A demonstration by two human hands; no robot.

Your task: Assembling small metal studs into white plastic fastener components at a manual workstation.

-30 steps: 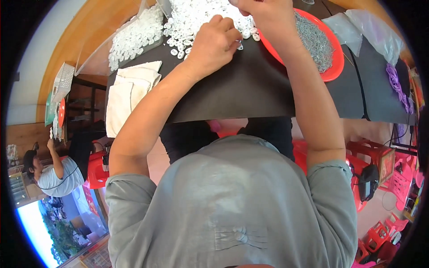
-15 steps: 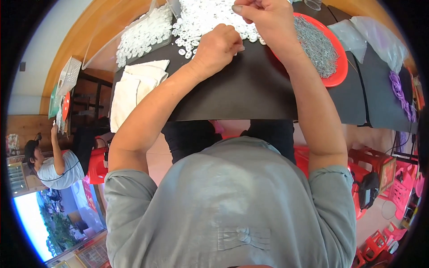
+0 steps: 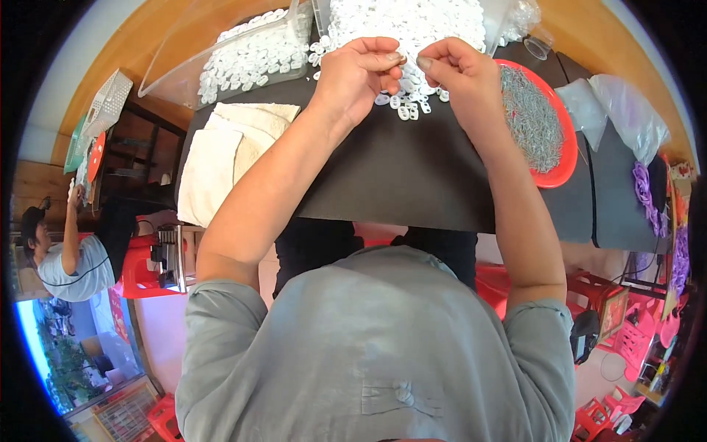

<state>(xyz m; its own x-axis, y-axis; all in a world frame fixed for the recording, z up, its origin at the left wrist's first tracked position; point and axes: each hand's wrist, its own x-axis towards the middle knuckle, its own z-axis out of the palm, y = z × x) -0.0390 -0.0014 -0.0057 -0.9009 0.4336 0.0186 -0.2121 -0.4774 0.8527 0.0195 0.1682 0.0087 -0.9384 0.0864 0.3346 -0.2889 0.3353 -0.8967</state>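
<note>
Above the front of a pile of small white oval plastic pieces with holes [image 3: 405, 26], my two hands face each other, a small gap apart. My left hand [image 3: 357, 79] is closed in a pinch, thumb against fingers; whatever is between the tips is too small to make out. Thumb and forefinger of my right hand [image 3: 468, 79] are also pinched together, and what they hold, if anything, cannot be told. Beside my right wrist is a red plastic tray [image 3: 565, 151] heaped with thin grey metal pins [image 3: 532, 121]. Some loose white pieces lie below my fingertips.
A clear bin [image 3: 291, 72] of white pieces stands back left. Folded cream cloths [image 3: 210, 173] lie by my left forearm on the dark table [image 3: 398, 188]. Right of the tray are clear plastic bags [image 3: 626, 110] and purple cord [image 3: 644, 195]. Another person [image 3: 77, 261] sits far left.
My hands have come level with each other, the left moving up toward the right. The view has shifted, so the table and pile appear lower. The other person's arm has moved slightly.
</note>
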